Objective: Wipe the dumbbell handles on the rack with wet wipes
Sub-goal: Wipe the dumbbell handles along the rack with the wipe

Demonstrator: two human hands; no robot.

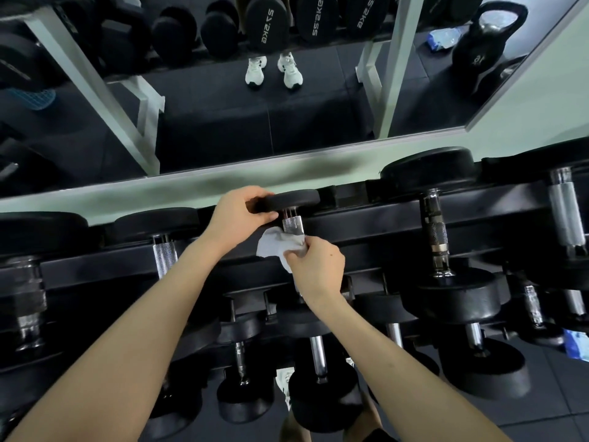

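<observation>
Gym, mirror (287, 122) behind rack (366, 224). Left hand (242, 212) grips dumbbell head (293, 200); right hand (314, 266) pinches wipe (277, 248) against handle (292, 224). Handle runs toward mirror; its bare stretch lies just beyond right hand.

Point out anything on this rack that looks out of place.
Only the blue packet at the far right, low among the dumbbells, is no gym gear. Whether it lies on floor or rack is unclear. Nothing looks spilled or damaged.
</observation>
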